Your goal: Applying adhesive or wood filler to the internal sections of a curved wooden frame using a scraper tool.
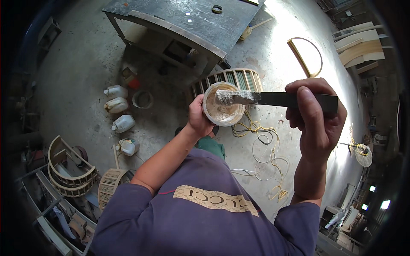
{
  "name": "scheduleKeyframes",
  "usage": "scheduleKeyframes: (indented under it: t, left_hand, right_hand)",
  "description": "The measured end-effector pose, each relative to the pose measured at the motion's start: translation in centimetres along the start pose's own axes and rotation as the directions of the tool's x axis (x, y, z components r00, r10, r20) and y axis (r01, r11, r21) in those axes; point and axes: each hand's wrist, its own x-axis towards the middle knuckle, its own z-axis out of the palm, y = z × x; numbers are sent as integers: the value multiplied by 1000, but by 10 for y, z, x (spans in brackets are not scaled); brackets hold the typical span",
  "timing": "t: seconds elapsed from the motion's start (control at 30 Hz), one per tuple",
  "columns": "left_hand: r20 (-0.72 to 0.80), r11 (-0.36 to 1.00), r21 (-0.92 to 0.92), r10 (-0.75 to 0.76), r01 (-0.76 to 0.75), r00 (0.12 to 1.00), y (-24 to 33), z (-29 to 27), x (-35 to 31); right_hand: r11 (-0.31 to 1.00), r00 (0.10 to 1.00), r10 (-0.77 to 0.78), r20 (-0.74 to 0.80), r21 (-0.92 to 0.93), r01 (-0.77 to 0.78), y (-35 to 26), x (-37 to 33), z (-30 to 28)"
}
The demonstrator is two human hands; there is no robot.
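Note:
My left hand [200,117] grips the side of a round plastic tub [206,112], its open mouth facing up. Pale pinkish-beige paste [224,114] coats the inside of the tub. A dark, flat putty knife [277,99] is held in my right hand [316,109], thumb along the near face and fingers curled behind. Its far end, caked with lumpy whitish paste, reaches over the tub's rim and hangs above the opening. Whether the blade touches the paste below cannot be made out.
A dark-topped workbench [188,25] stands ahead. Beyond the tub lies a curved slatted wooden frame [252,76]. Yellow and white cords [265,149] tangle on the floor at right. Several plastic jugs [124,123] stand at left, near curved wooden pieces [74,179]. A half-round frame [304,59] lies far right.

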Motion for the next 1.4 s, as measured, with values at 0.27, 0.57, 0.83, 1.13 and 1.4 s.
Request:
scheduleKeyframes:
  t: [0.27,0.57,0.83,1.13,1.4]
  left_hand:
    - [-7,998,35,56,-56,998,-1,5,-1]
    - [-31,994,104,-12,15,999,-2,-14,5]
    - [-105,969,141,-188,202,977,2,-13,2]
    - [-66,884,255,-388,392,919,8,-24,3]
    - [-109,910,215,-338,354,935,14,7,-3]
  right_hand:
    - [985,980,1,199,-169,34,37,-7,26]
    - [919,953,-107,282,-337,203,33,-2,17]
    - [824,791,-286,540,-282,491,-2,10,-4]
    - [708,524,-72,848,-327,626,-6,42,-11]
    - [885,656,-37,754,-280,372,43,38,-14]
